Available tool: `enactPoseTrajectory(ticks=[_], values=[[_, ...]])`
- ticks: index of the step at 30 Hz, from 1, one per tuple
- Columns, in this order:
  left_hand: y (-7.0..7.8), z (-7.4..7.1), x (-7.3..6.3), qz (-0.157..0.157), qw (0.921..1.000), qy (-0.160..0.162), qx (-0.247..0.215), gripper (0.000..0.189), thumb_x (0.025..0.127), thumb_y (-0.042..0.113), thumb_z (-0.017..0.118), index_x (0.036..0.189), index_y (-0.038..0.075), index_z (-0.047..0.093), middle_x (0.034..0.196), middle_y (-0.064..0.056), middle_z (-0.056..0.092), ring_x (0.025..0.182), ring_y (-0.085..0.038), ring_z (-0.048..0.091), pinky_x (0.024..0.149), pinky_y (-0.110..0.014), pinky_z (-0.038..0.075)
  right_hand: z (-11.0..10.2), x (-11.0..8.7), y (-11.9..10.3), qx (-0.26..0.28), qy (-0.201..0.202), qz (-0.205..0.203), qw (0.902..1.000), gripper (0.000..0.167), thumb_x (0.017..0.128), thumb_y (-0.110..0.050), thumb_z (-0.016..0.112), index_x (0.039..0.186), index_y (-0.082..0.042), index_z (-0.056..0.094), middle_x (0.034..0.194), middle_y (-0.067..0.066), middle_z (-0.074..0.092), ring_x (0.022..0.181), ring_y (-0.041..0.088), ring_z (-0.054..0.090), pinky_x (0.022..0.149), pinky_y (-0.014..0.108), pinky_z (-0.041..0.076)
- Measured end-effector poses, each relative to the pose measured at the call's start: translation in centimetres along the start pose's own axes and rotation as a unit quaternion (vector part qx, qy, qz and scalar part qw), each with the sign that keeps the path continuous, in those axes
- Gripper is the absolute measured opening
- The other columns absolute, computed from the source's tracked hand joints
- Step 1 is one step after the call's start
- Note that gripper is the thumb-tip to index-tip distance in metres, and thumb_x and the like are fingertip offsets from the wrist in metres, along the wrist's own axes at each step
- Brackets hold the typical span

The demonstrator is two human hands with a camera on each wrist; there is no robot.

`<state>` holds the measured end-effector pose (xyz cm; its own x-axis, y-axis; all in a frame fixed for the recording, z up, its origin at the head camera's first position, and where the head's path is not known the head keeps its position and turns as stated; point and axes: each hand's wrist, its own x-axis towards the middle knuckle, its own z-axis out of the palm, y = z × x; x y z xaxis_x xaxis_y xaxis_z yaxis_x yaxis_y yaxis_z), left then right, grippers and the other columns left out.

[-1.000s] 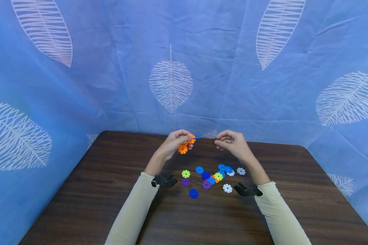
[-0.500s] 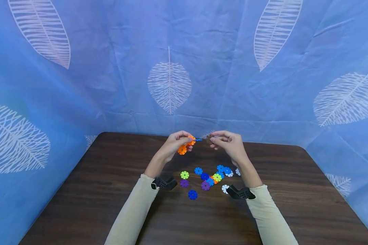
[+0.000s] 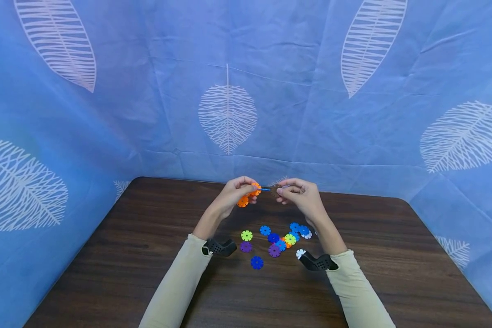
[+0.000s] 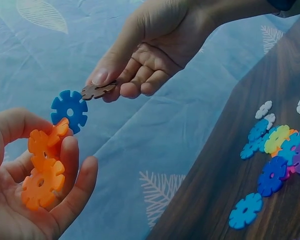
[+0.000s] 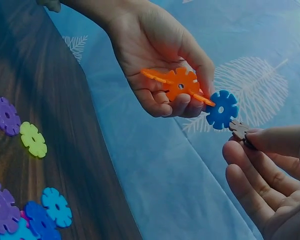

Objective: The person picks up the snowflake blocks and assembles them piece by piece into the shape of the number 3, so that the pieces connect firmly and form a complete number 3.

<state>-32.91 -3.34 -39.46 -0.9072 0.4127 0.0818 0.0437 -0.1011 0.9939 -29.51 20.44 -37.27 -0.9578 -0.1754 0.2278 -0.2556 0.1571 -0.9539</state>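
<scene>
My left hand (image 3: 232,193) grips a chain of notched orange discs (image 4: 42,184), linked slot to slot. A blue notched disc (image 4: 70,111) sticks out from the end of that chain, edge-on in the head view. Between thumb and fingertips my right hand (image 3: 301,196) pinches a brown notched disc (image 5: 238,130). In both wrist views the brown disc's edge meets the rim of the blue one, the two standing at an angle to each other. How deep their slots engage I cannot tell. Both hands are raised above the far part of the table.
On the dark wooden table (image 3: 213,291) lie several loose notched discs: a yellow-green disc (image 3: 246,235), a purple disc (image 3: 246,247), a dark blue disc (image 3: 257,262) and a white disc (image 3: 300,253) among them. Some overlap in a pile. A blue leaf-print cloth (image 3: 164,91) hangs behind.
My right hand has moved left with the brown disc until it meets the blue disc. The left hand has stayed nearly in place, still holding the orange chain.
</scene>
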Motion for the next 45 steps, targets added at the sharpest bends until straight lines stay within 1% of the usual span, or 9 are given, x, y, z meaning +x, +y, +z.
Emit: enactPoseTrajectory(ticks=[6, 9, 13, 24, 30, 32, 35, 40, 45], values=[[0.0, 0.2, -0.1, 0.001, 1.0000, 0.001, -0.001, 0.013, 0.103, 0.014, 0.059, 0.110, 0.004, 0.062, 0.090, 0.000, 0.068, 0.075, -0.013, 0.068, 0.075, -0.027, 0.061, 0.2, 0.1, 0.1, -0.009, -0.008, 0.002, 0.9999, 0.030, 0.096, -0.013, 0.072, 0.119, 0.005, 0.067, 0.097, 0.018, 0.077, 0.077, 0.019, 0.076, 0.072, 0.032, 0.064], [0.0, 0.3, 0.0, -0.003, 1.0000, 0.000, 0.005, 0.014, 0.103, 0.014, 0.059, 0.112, 0.004, 0.062, 0.091, 0.001, 0.067, 0.076, -0.012, 0.067, 0.083, -0.034, 0.062, 0.2, 0.1, 0.1, -0.010, -0.016, 0.003, 0.9998, 0.030, 0.096, -0.013, 0.072, 0.119, 0.005, 0.067, 0.099, 0.022, 0.076, 0.077, 0.017, 0.076, 0.072, 0.032, 0.064], [0.2, 0.3, 0.0, -0.006, 0.9999, -0.004, 0.008, 0.017, 0.104, 0.015, 0.058, 0.115, 0.003, 0.062, 0.096, 0.000, 0.065, 0.079, -0.014, 0.066, 0.094, -0.046, 0.060, 0.2, 0.1, 0.0, -0.006, -0.028, 0.004, 0.9996, 0.030, 0.096, -0.013, 0.072, 0.119, 0.006, 0.067, 0.096, 0.018, 0.077, 0.078, 0.017, 0.076, 0.073, 0.033, 0.064], [0.4, 1.2, 0.0, -0.008, 0.9999, -0.007, 0.000, 0.023, 0.103, 0.019, 0.061, 0.120, 0.004, 0.061, 0.105, -0.001, 0.061, 0.091, -0.016, 0.064, 0.097, -0.047, 0.057, 0.2, 0.0, -0.8, -0.009, -0.014, -0.013, 0.9998, 0.030, 0.096, -0.013, 0.071, 0.119, 0.006, 0.068, 0.093, 0.006, 0.079, 0.078, 0.014, 0.076, 0.075, 0.034, 0.064], [0.1, 1.7, 0.0, 0.003, 0.9996, -0.024, -0.014, 0.036, 0.102, 0.015, 0.063, 0.132, -0.005, 0.059, 0.108, -0.002, 0.065, 0.111, -0.032, 0.064, 0.106, -0.053, 0.052, -0.2, -0.2, -0.6, -0.012, -0.009, -0.015, 0.9998, 0.030, 0.096, -0.014, 0.071, 0.119, 0.006, 0.069, 0.095, 0.008, 0.079, 0.079, 0.014, 0.076, 0.075, 0.034, 0.064], [0.1, 1.7, 0.0, 0.000, 0.9997, -0.022, -0.011, 0.038, 0.102, 0.015, 0.064, 0.132, -0.006, 0.060, 0.109, -0.004, 0.068, 0.114, -0.035, 0.065, 0.104, -0.048, 0.054, -0.3, -0.2, -0.5, -0.014, -0.013, -0.015, 0.9997, 0.030, 0.096, -0.014, 0.072, 0.118, 0.006, 0.070, 0.097, 0.010, 0.079, 0.079, 0.014, 0.076, 0.076, 0.035, 0.064], [0.2, 1.5, 0.0, -0.008, 0.9999, -0.015, -0.001, 0.035, 0.100, 0.016, 0.066, 0.128, -0.005, 0.065, 0.112, -0.011, 0.071, 0.109, -0.030, 0.071, 0.100, -0.041, 0.058, -0.3, -0.2, -0.3, -0.016, -0.022, -0.016, 0.9995, 0.029, 0.095, -0.012, 0.073, 0.117, 0.007, 0.070, 0.098, 0.013, 0.078, 0.079, 0.014, 0.076, 0.077, 0.037, 0.064], [0.1, 1.1, 0.0, -0.008, 0.9998, -0.018, 0.005, 0.030, 0.098, 0.012, 0.068, 0.124, -0.004, 0.069, 0.125, -0.028, 0.067, 0.100, -0.020, 0.075, 0.107, -0.050, 0.052, -0.3, 0.0, 0.1, -0.019, -0.033, -0.017, 0.9991, 0.030, 0.094, -0.010, 0.073, 0.117, 0.009, 0.070, 0.097, 0.014, 0.078, 0.079, 0.013, 0.076, 0.078, 0.036, 0.064], [0.2, 1.0, -0.1, -0.006, 0.9997, -0.023, 0.006, 0.031, 0.098, 0.012, 0.068, 0.124, -0.004, 0.069, 0.129, -0.032, 0.064, 0.103, -0.022, 0.075, 0.110, -0.055, 0.047, -0.2, 0.0, 0.3, -0.014, -0.032, -0.024, 0.9991, 0.029, 0.093, -0.009, 0.074, 0.115, 0.009, 0.071, 0.093, 0.009, 0.079, 0.078, 0.013, 0.076, 0.078, 0.039, 0.064]])
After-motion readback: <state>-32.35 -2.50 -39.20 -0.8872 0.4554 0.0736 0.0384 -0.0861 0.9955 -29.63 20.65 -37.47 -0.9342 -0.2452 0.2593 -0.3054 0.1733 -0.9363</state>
